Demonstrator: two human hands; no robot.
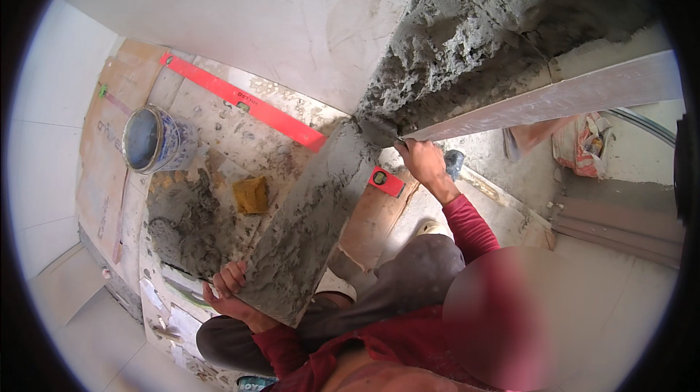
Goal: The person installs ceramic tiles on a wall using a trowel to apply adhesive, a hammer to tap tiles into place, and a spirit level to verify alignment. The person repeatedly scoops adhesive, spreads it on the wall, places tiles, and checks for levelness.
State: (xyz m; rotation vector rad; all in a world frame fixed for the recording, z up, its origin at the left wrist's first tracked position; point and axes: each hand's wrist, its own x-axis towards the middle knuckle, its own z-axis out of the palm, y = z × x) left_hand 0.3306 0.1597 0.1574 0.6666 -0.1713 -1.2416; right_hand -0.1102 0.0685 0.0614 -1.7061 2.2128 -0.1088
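Fingers of my left hand (230,293) wrap over the near end of a long board or slab (299,231), spread with grey mortar, lying diagonally below me. My right hand (423,162) is closed at the board's far end, beside the lower edge of a mortar-covered ledge (474,35); what exactly its fingers grip is hidden, possibly a tool or the board's edge. A red spirit level (211,86) lies beyond the board, its other end (386,181) showing on the board's right side.
A bucket (149,137), a yellow sponge (249,195) and a mortar heap (189,224) sit to the left. A dark blue object (452,166) is behind my right hand; a bag (576,155) is farther right. White walls (51,137) border the space. My legs are beneath the board.
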